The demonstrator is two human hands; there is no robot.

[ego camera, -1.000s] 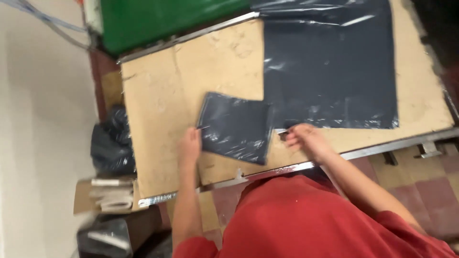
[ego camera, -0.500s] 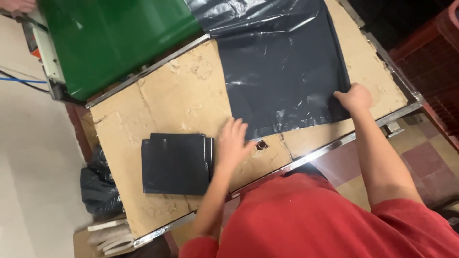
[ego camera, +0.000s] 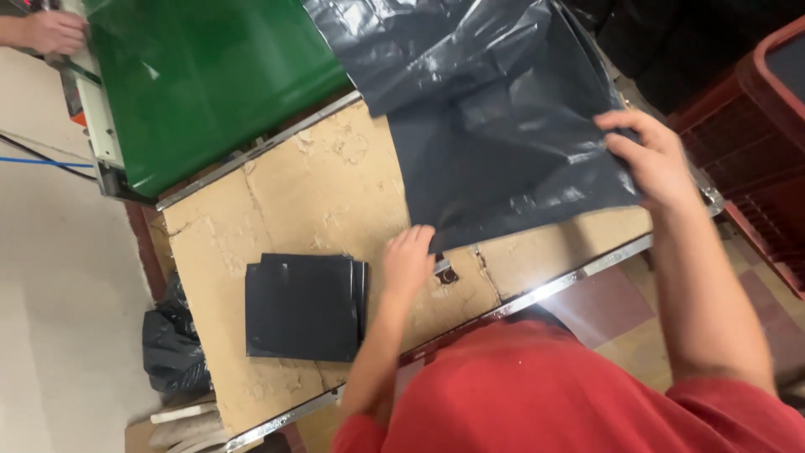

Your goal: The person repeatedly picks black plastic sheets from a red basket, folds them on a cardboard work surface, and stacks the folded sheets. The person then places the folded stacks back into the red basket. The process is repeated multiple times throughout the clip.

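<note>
One large dark plastic sheet [ego camera: 503, 143], one stack of folded dark sheets [ego camera: 303, 306], one green sheet [ego camera: 210, 75], one worn brown table [ego camera: 335, 193], one red crate [ego camera: 755, 143], one black bag [ego camera: 172, 348] on the floor, three hands in view

Dark grey plastic sheet [ego camera: 503, 143] – glossy, creased, partly lifted off the table. Near-right corner pinched in the right hand [ego camera: 658, 164], near-left corner under the left hand [ego camera: 408, 260]; far part bunches up. Folded dark bags [ego camera: 303, 306] – flat stack, approx. square, just left of the left hand.
</note>
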